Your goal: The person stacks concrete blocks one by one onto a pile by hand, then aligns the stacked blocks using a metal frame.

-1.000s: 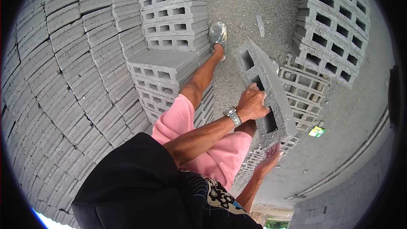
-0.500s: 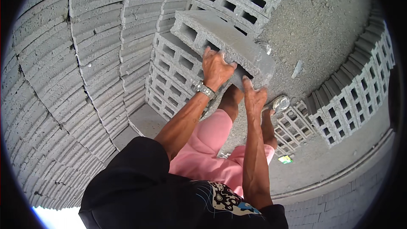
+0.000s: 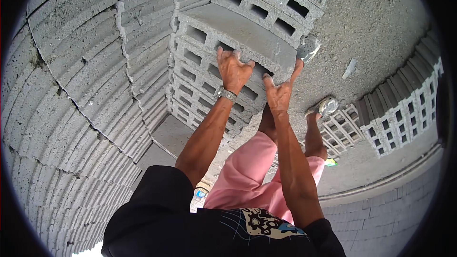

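Observation:
A grey hollow concrete block point(image 3: 247, 31) lies on top of a short stack of like blocks point(image 3: 193, 74), its row of rectangular holes facing me. My left hand point(image 3: 234, 71), with a metal watch at the wrist, has its fingers hooked into the block's middle holes. At the block's right end, my right hand point(image 3: 279, 94) grips with the thumb at a hole and a finger stretched along the end face. Parts of several fingers are hidden inside the holes. The block sits about level with the stack below.
A tall wall of stacked blocks point(image 3: 71, 114) rises close on my left. More hollow blocks point(image 3: 271, 0) stand beyond the stack. A low row of blocks point(image 3: 404, 109) is at the right, on gritty ground point(image 3: 371, 24) with a loose fragment point(image 3: 350, 68). My feet are near the stack.
The block has come down and to the left onto the stack, its tilt gone. Both hands have moved with it and keep their hold.

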Tool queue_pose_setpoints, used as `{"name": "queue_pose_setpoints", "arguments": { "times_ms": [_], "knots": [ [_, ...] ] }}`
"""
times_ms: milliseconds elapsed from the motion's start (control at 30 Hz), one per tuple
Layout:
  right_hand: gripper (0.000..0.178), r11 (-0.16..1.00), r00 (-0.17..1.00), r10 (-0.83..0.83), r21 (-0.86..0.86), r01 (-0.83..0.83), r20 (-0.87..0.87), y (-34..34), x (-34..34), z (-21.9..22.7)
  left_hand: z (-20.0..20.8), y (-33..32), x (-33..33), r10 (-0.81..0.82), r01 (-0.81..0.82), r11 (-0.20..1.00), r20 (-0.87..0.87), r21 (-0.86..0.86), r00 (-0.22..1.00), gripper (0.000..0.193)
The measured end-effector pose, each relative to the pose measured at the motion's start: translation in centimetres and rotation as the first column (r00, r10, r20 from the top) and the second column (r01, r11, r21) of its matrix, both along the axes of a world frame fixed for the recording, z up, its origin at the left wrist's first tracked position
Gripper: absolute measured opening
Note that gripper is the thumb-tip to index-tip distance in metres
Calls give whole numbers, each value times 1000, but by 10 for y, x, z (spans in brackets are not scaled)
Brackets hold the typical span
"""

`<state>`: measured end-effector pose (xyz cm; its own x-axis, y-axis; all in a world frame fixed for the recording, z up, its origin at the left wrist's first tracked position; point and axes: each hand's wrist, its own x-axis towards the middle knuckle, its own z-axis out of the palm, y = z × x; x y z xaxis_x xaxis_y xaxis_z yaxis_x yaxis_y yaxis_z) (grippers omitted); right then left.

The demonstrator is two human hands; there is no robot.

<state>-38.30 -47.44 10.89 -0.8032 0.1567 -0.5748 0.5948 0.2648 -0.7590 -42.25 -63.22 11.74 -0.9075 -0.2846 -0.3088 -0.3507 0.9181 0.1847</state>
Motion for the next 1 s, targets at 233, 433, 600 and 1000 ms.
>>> {"name": "queue_pose_setpoints", "arguments": {
  "times_ms": [233,433,600,1000],
  "knots": [
    [127,995,998,-57,-81,58,13,12,5,-13,7,-1,-4,-75,71,997,96,40,993,53],
    [87,910,959,121,-414,-5,255,88,32,-26,51,-29,-15,-283,284,959,144,14,948,54],
    [64,953,869,-272,-11,303,414,239,118,-51,80,50,-46,-271,270,961,20,61,962,43],
    [55,497,415,-798,88,863,437,386,378,-18,-7,560,68,-949,906,-286,-225,313,-222,47]
  ]
}}
